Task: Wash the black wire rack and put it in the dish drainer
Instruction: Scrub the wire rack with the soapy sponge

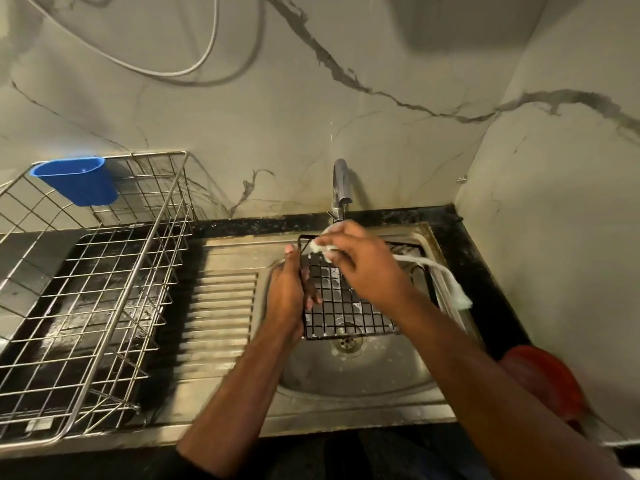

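Left hand (289,292) grips black wire rack (346,306); right hand (360,261) pinches soapy cloth (320,247), hiding rack's far corner.

The way from the sink (353,379) leftward to the dish drainer (86,306) is left open across the ribbed draining board (218,306). The drainer's top is unobstructed except at its far corner, where a blue cup (78,180) is hung. Room behind the sink is narrowed by the tap (341,188) and the walls.
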`<state>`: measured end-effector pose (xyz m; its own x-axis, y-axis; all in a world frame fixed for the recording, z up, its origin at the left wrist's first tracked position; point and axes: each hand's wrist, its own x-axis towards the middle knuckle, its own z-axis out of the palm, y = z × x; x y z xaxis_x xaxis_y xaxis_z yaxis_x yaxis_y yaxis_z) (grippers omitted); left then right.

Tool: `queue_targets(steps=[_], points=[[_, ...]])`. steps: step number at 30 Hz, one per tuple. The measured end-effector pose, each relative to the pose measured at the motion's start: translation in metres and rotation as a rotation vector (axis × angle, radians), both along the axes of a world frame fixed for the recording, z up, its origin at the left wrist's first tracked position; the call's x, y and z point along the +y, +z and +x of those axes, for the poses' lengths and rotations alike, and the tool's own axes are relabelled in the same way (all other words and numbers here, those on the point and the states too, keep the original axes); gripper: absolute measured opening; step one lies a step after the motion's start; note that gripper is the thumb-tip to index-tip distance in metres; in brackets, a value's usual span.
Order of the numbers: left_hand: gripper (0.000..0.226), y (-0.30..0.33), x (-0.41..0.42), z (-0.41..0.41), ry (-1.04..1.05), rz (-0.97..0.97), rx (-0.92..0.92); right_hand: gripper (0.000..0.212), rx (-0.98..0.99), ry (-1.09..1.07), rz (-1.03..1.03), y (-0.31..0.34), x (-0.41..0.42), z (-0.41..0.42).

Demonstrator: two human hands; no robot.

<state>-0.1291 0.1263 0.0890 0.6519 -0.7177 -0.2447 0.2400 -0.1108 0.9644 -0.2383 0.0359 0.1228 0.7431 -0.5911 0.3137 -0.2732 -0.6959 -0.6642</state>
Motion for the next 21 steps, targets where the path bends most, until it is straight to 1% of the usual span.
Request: queue_targets(steps=[2,3,5,6,8,11,13,15,17,18,19,20,21], points=[[0.059,0.004,-0.001,-0.008,-0.032,0.014,-0.062,0.034,0.075,0.077,-0.135,-0.006,-0.001,0.013],[0.059,0.004,-0.001,-0.010,-0.042,0.023,-0.076,0.040,0.094,0.095,-0.195,-0.011,-0.005,0.015],[0.059,0.004,-0.002,-0.010,-0.062,0.031,-0.076,0.054,0.112,0.072,-0.256,-0.019,-0.015,0.014],[0.057,0.003,-0.002,-0.010,-0.068,0.027,-0.071,0.058,0.110,0.041,-0.269,-0.020,-0.018,0.012],[0.055,0.002,-0.004,-0.009,-0.078,0.026,-0.066,0.057,0.087,-0.018,-0.290,-0.021,-0.020,0.010],[0.053,0.000,-0.004,-0.009,-0.066,0.040,-0.074,0.041,0.078,-0.099,-0.292,-0.021,-0.019,0.003],[0.053,-0.001,-0.003,-0.006,-0.034,0.053,-0.059,0.029,0.131,-0.172,-0.217,-0.021,-0.025,-0.005],[0.050,-0.002,-0.002,-0.002,0.007,0.051,-0.016,0.019,0.279,-0.279,-0.116,-0.024,-0.039,-0.015],[0.047,-0.005,-0.003,0.003,0.041,0.045,0.017,0.017,0.418,-0.366,-0.033,-0.029,-0.050,-0.033],[0.046,-0.007,-0.004,0.004,0.049,0.042,0.022,0.017,0.419,-0.401,0.013,-0.031,-0.053,-0.043],[0.046,-0.009,-0.006,0.005,0.052,0.043,0.020,0.016,0.350,-0.435,0.090,-0.035,-0.052,-0.052],[0.045,-0.012,-0.008,0.005,0.054,0.053,0.019,0.015,0.213,-0.475,0.245,-0.041,-0.050,-0.063],[0.045,-0.016,-0.011,0.004,0.056,0.068,0.017,0.014,-0.008,-0.532,0.510,-0.044,-0.047,-0.073]])
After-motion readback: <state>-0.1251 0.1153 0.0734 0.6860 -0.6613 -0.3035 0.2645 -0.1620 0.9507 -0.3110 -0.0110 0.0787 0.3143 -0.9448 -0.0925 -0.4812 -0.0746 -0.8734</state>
